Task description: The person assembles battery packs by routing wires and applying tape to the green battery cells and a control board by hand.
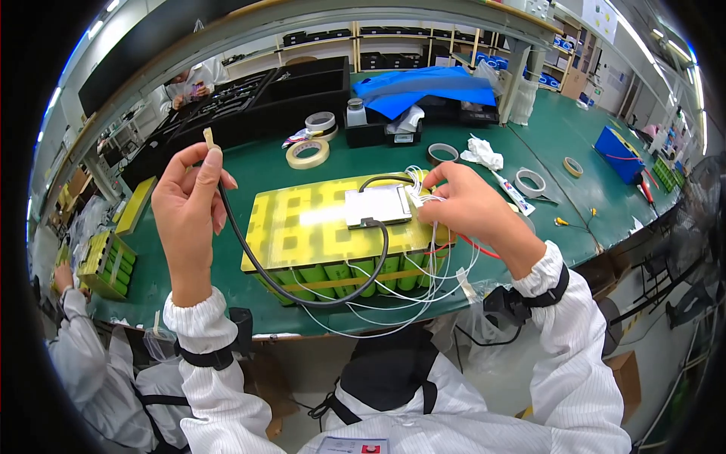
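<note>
In front of me on the green bench is a battery pack (295,208), with green cylindrical cells under a yellow top plate. A flat white-silver module (376,207) rests on that plate. My left hand (190,200), raised at the pack's left, pinches the black cable (255,265) near its beige-tipped end. The cable loops from there over the pack's front to the module. At the module's right edge, my right hand (473,203) is closed on the bundle of thin white wires (414,193), beside a white connector. Several white wires hang down the front, and a red wire (484,248) runs right.
Tape rolls (308,154) lie behind the pack, with black bins and a blue sheet (423,89) farther back. Crumpled tissue (482,153), a white tube (513,193) and a blue pack (620,155) are to the right. A co-worker's hand (63,275) touches another green-celled pack (107,265) at left.
</note>
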Action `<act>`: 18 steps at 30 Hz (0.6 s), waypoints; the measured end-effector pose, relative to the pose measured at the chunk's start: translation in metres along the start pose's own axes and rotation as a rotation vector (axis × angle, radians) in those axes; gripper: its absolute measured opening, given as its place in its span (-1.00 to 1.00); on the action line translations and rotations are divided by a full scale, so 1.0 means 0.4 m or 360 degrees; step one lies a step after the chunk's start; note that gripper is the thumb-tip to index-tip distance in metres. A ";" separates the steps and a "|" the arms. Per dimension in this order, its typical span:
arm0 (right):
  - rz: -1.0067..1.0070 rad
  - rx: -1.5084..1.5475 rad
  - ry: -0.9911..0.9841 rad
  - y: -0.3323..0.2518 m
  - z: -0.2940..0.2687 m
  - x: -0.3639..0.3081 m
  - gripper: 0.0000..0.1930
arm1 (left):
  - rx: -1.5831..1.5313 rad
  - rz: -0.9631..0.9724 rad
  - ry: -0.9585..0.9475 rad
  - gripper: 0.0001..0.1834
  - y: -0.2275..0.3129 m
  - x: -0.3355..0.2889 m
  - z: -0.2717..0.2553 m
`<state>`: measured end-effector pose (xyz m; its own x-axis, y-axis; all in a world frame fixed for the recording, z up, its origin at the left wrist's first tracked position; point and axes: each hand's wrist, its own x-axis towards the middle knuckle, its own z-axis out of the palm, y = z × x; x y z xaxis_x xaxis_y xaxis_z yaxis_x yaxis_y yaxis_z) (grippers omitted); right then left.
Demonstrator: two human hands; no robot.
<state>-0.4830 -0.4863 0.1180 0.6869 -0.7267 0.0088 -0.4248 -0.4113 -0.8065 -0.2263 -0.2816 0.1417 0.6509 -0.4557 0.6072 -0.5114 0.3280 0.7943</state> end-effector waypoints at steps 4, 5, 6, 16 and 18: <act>0.0026 -0.0520 0.0016 -0.069 0.004 -0.049 -0.49 | -0.0003 -0.0027 0.0003 -0.74 -0.025 -0.029 -0.031; -0.0063 -0.0499 0.0121 -0.058 0.007 -0.058 -0.53 | -0.0023 -0.0023 0.0014 -0.74 -0.031 -0.033 -0.030; -0.0057 -0.0508 0.0123 -0.041 0.017 -0.061 -0.53 | -0.0043 -0.0020 0.0025 -0.74 -0.036 -0.037 -0.029; -0.0949 -0.1443 0.0699 -0.016 0.055 -0.030 -0.81 | -0.0100 -0.0030 0.0122 -0.79 -0.067 -0.098 -0.053; -0.0903 -0.1301 0.0657 -0.015 0.043 -0.031 -0.79 | -0.0098 -0.0037 0.0157 -0.79 -0.070 -0.111 -0.065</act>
<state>-0.4790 -0.4654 0.1125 0.7206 -0.3809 0.5794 -0.4775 -0.8785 0.0163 -0.2266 -0.2490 0.0930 0.7159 -0.3809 0.5852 -0.4619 0.3701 0.8060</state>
